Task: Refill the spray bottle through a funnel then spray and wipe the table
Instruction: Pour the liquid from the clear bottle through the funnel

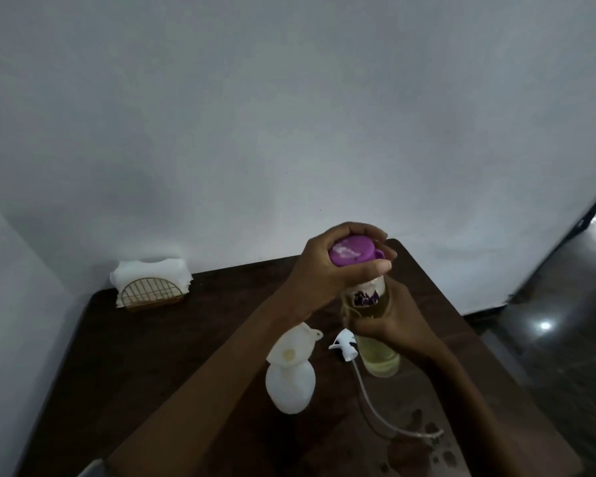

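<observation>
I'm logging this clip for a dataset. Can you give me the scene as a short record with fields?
left hand: closed over the purple cap of the clear bottle
right hand: gripping the clear bottle at mid-body
clear bottle: upright on the table, holds yellowish liquid
spray bottle: white, open, funnel sitting in its neck
spray head: lying on the table, tube trailing
napkin holder: far left corner, filled
table surface: wet spots near the tube's end

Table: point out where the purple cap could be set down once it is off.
Bare table lies between the napkin holder and the white spray bottle. Crowded near the funnel, sprayer head and its tube; wet spots at front right.
</observation>
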Motion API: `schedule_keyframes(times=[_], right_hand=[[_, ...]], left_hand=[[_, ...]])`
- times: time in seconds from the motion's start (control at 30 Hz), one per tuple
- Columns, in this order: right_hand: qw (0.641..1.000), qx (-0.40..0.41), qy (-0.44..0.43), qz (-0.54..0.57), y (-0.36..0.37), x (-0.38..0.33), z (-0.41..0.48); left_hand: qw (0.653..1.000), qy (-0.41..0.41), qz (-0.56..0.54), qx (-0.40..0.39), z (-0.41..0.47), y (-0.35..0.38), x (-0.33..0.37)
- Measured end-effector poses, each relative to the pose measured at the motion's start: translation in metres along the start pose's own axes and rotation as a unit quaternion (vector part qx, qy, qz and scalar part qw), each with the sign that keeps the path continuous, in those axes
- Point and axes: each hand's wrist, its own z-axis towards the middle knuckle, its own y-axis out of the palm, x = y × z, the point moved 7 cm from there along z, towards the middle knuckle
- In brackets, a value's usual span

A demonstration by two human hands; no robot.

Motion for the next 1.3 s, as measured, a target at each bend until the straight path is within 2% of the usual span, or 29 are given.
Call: schedule_keyframes(times=[0.13, 0.23, 0.33, 0.4, 0.5, 0.57, 0.63, 0.77, 0.9, 0.97, 1.07, 1.13, 1.2, 1.3], right_hand=[[0.998, 0.061, -0.009, 0.028, 0.001, 0.006, -0.017], [0.994, 0.102, -0.033, 0.033, 0.004, 0.008, -0.023], [0.988, 0.146, -0.040, 0.019, 0.005, 0.012, -0.025], [0.987, 0.159, -0.038, 0.012, 0.007, 0.015, -0.028], [0.985, 0.168, -0.013, 0.021, 0.004, 0.020, -0.032], [0.985, 0.170, -0.002, 0.026, 0.002, 0.021, -0.033], [0.986, 0.166, 0.006, 0.027, 0.002, 0.022, -0.033], [0.986, 0.164, 0.005, 0.028, 0.006, 0.025, -0.034], [0.987, 0.152, -0.015, 0.041, 0.015, 0.024, -0.032], [0.989, 0.145, -0.014, 0.036, 0.017, 0.026, -0.030], [0.988, 0.149, -0.001, 0.030, 0.015, 0.029, -0.028], [0.988, 0.151, 0.004, 0.030, 0.013, 0.031, -0.028], [0.988, 0.149, 0.005, 0.031, 0.014, 0.032, -0.028], [0.989, 0.138, 0.002, 0.043, 0.019, 0.032, -0.028]], left_hand=[[0.997, 0.037, 0.037, 0.052, -0.011, 0.014, -0.007], [0.987, 0.059, 0.073, 0.132, -0.018, 0.014, -0.012], [0.978, 0.052, 0.092, 0.181, -0.022, 0.017, -0.013], [0.982, 0.019, 0.086, 0.168, -0.023, 0.018, -0.017], [0.997, -0.037, 0.003, 0.069, -0.028, 0.020, -0.025], [0.998, -0.052, -0.029, 0.032, -0.035, 0.017, -0.024], [0.997, -0.042, -0.029, 0.049, -0.041, 0.009, -0.023], [0.992, -0.036, 0.040, 0.110, -0.044, -0.001, -0.024], [0.987, -0.025, 0.086, 0.133, -0.041, 0.000, -0.024], [0.989, -0.025, 0.062, 0.128, -0.040, 0.001, -0.024], [0.992, -0.025, -0.034, 0.117, -0.041, -0.004, -0.024], [0.995, -0.015, -0.051, 0.089, -0.043, -0.007, -0.020], [0.997, -0.008, 0.004, 0.083, -0.043, -0.012, -0.015], [0.987, -0.011, 0.108, 0.122, -0.042, -0.017, -0.013]])
